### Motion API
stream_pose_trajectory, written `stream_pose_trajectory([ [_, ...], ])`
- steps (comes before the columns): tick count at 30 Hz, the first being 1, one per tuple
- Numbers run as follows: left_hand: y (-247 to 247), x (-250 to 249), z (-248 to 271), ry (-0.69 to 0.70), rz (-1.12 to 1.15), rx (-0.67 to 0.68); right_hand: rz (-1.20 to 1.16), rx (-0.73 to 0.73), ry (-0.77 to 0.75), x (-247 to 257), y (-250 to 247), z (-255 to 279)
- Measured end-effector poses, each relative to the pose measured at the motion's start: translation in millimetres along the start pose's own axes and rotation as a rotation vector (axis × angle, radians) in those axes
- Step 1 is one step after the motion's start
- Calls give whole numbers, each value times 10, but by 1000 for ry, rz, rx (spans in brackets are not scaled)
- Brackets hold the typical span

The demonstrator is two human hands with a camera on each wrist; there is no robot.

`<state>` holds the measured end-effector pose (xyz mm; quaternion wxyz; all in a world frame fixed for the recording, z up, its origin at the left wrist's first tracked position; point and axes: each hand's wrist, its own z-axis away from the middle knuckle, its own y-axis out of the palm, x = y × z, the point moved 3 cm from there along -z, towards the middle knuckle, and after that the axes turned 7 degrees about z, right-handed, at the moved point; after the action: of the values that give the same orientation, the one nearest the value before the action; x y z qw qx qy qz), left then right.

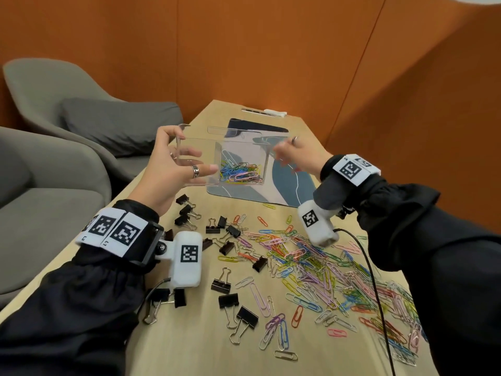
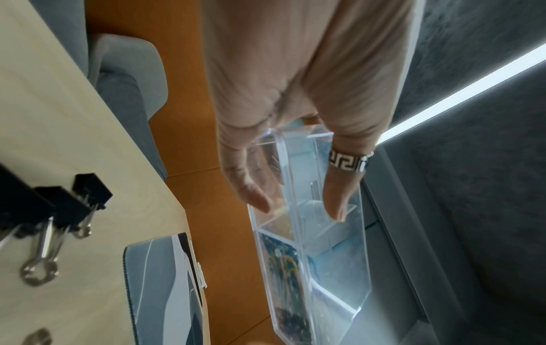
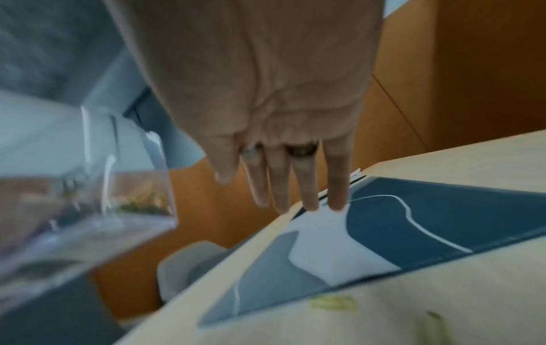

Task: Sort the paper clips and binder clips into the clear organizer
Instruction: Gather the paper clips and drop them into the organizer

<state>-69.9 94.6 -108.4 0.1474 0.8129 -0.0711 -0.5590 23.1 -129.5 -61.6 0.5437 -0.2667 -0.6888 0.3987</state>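
My left hand (image 1: 189, 164) grips the left end of the clear organizer (image 1: 244, 141) and holds it up above the table, thumb on the near wall, fingers behind. Its right compartment holds coloured paper clips (image 1: 238, 172). The left wrist view shows that hand (image 2: 295, 200) clamped on the organizer (image 2: 331, 268). My right hand (image 1: 292, 156) hovers by the organizer's right end, apart from it. In the right wrist view, blurred, my right hand (image 3: 295, 198) has straight fingers, with the organizer (image 3: 88, 198) to their left. Loose paper clips (image 1: 311, 261) and black binder clips (image 1: 225, 283) cover the table.
A blue and white placemat (image 1: 287, 185) lies under the raised organizer. More binder clips (image 1: 187, 210) lie near the wooden table's (image 1: 189, 335) left edge. A black cable (image 1: 374, 280) crosses the clip pile. Grey chairs (image 1: 54, 104) stand at the left, orange walls behind.
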Motion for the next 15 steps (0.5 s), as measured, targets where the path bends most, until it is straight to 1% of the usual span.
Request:
stream_pose_trajectory([
  [2,-16,-21,0,-2,10,-15,229,297,71,-135,246,33],
  [3,-24,-27,0,-4,14,-21,367,397,65,-167,352,75],
  [4,-32,-31,-1,-5,16,-28,483,450,43,-186,442,107],
  [5,-38,-33,-1,-6,16,-34,555,479,22,-195,517,137],
  [8,-60,-34,-12,-7,6,-56,629,554,10,-206,647,204],
  [12,-93,-62,-22,7,19,-70,602,619,-32,-141,636,281],
  [15,-104,-85,-21,14,33,-83,579,614,-140,-16,634,315],
])
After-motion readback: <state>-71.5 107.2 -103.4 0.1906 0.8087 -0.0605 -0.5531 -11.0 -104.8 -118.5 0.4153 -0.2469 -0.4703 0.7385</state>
